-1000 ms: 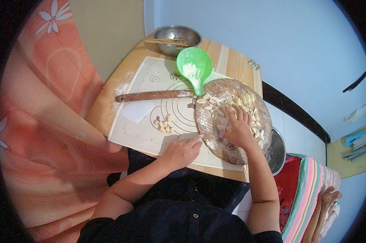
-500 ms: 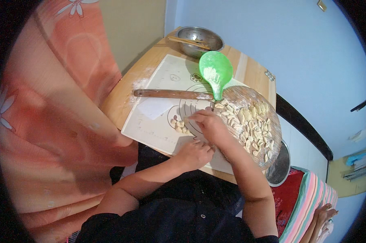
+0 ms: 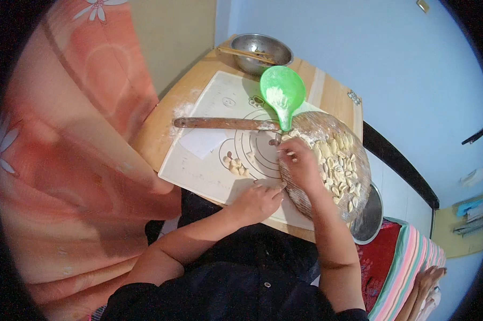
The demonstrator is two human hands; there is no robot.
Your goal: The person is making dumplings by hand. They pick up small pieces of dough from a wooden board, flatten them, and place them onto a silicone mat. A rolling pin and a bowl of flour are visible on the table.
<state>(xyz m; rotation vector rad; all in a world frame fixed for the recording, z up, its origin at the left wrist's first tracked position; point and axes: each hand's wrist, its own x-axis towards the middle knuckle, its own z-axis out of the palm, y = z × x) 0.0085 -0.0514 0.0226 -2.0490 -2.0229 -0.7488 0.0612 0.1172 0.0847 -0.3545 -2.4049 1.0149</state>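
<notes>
My right hand (image 3: 301, 163) is over the left part of a round, ridged board (image 3: 300, 206), its fingers closed on what looks like a small piece of dough (image 3: 290, 153). Many small shaped dough pieces (image 3: 337, 171) cover the board, with plumper ones in a row toward its far side. My left hand (image 3: 258, 203) lies on the near edge of the white printed mat (image 3: 193, 174), fingers loosely stretched toward the board's rim and nothing seen in them. Cut lumps of dough (image 3: 237, 166) sit on the mat, left of and beyond that hand.
A wooden rolling pin (image 3: 220, 123) lies across the mat, beside a white sheet (image 3: 203, 142). Beyond it are a green scoop (image 3: 282, 88) holding flour and a metal bowl (image 3: 246, 61) with chopsticks. An orange curtain (image 3: 91, 160) hangs at left. Another person's feet (image 3: 426, 283) show at lower right.
My right hand has moved right, from above the mat near the dough lumps to above the board. A lump now lies apart from the pile. My left hand has hardly moved.
</notes>
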